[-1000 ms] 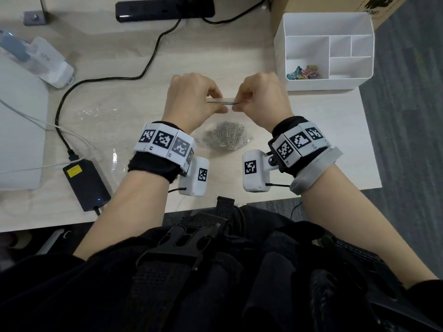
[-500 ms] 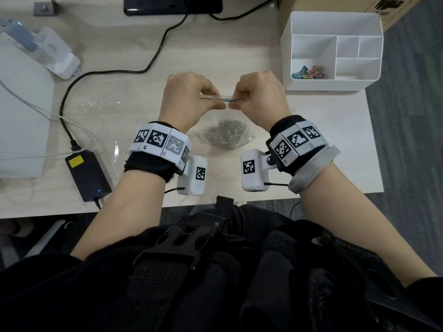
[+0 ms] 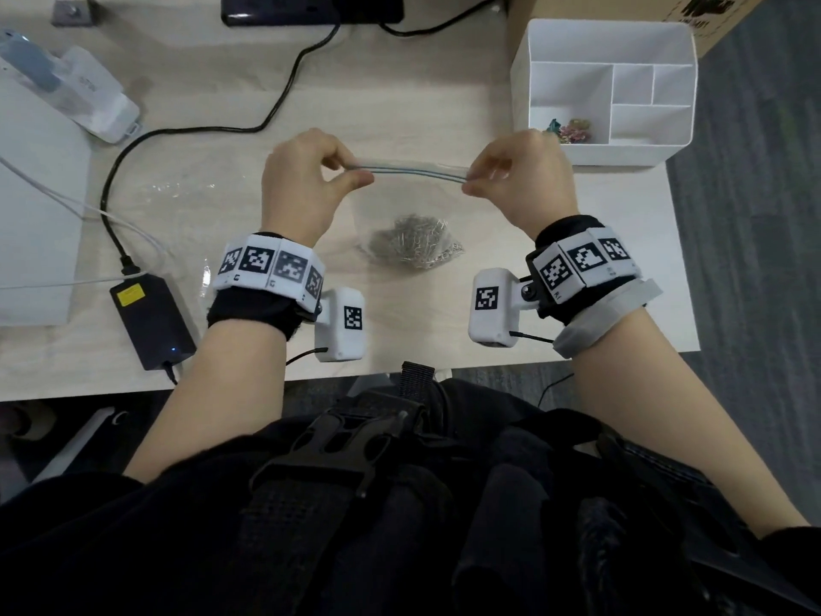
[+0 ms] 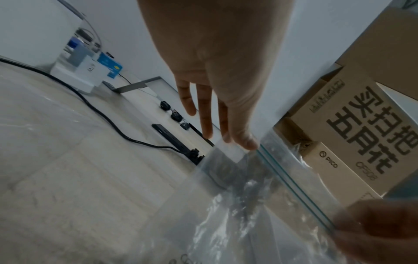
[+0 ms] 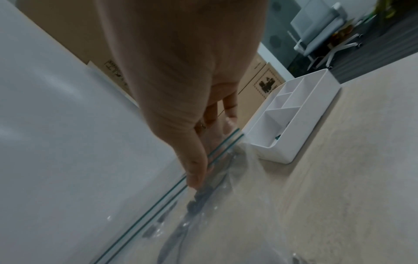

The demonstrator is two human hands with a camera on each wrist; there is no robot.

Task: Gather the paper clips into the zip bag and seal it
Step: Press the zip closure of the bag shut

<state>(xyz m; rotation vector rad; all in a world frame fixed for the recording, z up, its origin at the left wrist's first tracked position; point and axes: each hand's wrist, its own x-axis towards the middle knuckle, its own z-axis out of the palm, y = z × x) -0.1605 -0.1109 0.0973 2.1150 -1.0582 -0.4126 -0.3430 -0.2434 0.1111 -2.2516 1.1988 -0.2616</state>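
A clear zip bag [image 3: 402, 202] hangs above the desk with a heap of silver paper clips [image 3: 415, 246] in its bottom. Its teal-lined zip strip [image 3: 413, 170] runs level between my two hands. My left hand [image 3: 351, 171] pinches the strip's left end, thumb against the fingers. My right hand [image 3: 472, 180] pinches the right end. In the left wrist view the thumb tip [image 4: 247, 142] presses the strip [image 4: 291, 184]. In the right wrist view the thumb [image 5: 196, 171] lies along the strip [image 5: 158, 201], and the clips show as a dark blur [image 5: 199, 200] below.
A white divided organizer [image 3: 608, 91] stands at the back right with coloured clips [image 3: 571, 128] in one compartment. A black power adapter [image 3: 153, 315] and its cable [image 3: 177, 135] lie at the left. A cardboard box [image 3: 622, 6] sits behind the organizer. The desk's right edge is near my right wrist.
My hands have moved apart along the zip strip, from nearly touching at its middle to its two ends. The bag with the clips now hangs spread wide between them.
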